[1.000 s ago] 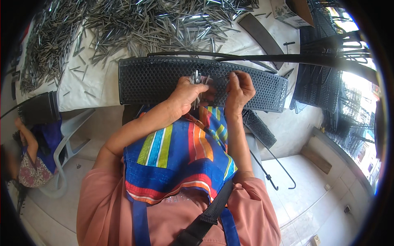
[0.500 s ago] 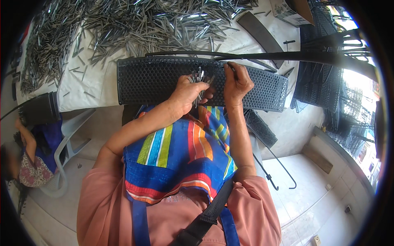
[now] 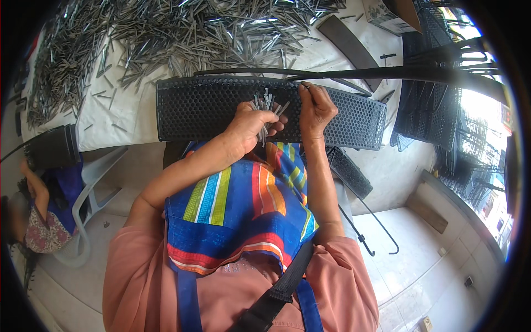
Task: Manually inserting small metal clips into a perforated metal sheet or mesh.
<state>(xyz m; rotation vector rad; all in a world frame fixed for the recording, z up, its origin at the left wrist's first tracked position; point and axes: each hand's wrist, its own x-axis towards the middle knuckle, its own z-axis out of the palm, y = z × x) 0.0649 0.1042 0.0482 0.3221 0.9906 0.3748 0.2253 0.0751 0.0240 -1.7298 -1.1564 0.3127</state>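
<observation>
A long black perforated panel (image 3: pixel 202 110) lies across the front edge of the table, over my lap. Above its middle my left hand (image 3: pixel 246 126) is closed round a bundle of thin metal strips (image 3: pixel 265 105), which fan out above and below the fingers. My right hand (image 3: pixel 318 113) is closed in a pinch at the panel's far rim, right of the middle. Whatever sits between those fingertips is too small to make out. A dark curved rod (image 3: pixel 243 72) runs along the far rim, close to the right fingertips.
Loose metal strips (image 3: pixel 215 39) are heaped across the white-covered table (image 3: pixel 138 110). A dark flat curved piece (image 3: pixel 348 47) and a cardboard box (image 3: pixel 392 16) lie at the far right. Black mesh panels (image 3: pixel 437 105) are stacked at right. Another person's arm (image 3: pixel 38 188) shows at left.
Both hands and the panel have shifted very slightly left. The right hand remains pinched at the far rim, and the left still holds the strips.
</observation>
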